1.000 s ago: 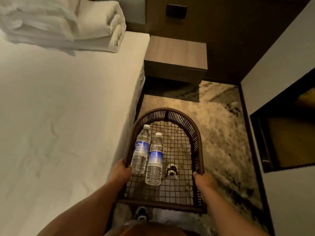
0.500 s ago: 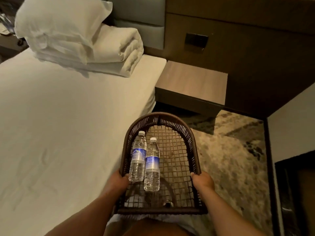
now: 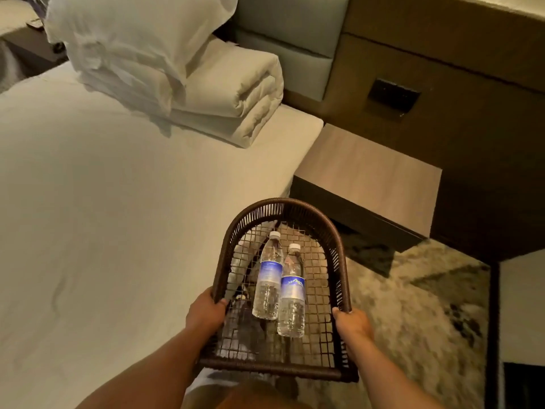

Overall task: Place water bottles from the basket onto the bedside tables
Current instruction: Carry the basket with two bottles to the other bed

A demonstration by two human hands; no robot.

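The left hand (image 3: 206, 312) has its fingers curled around the left rim of the basket (image 3: 342, 278), and the right hand (image 3: 352, 323) grips the right rim the same way, thumb on top of the edge. Between them the basket (dark woven sides, open wire-mesh floor) is held level in the air, its rounded end pointing away from the person.

Two water bottles lie on the mesh, side by side and touching, white caps toward the far end. The left bottle (image 3: 267, 280) sits a little further forward than the right bottle (image 3: 292, 296); both carry blue labels.

Beyond the basket's far right stands the bedside table (image 3: 368, 175), its wooden top bare. To the left is the bed (image 3: 118, 202) with a white sheet, a folded duvet (image 3: 236, 95) and a pillow (image 3: 132, 33) stacked at its head. Patterned carpet (image 3: 413, 305) covers the floor below.
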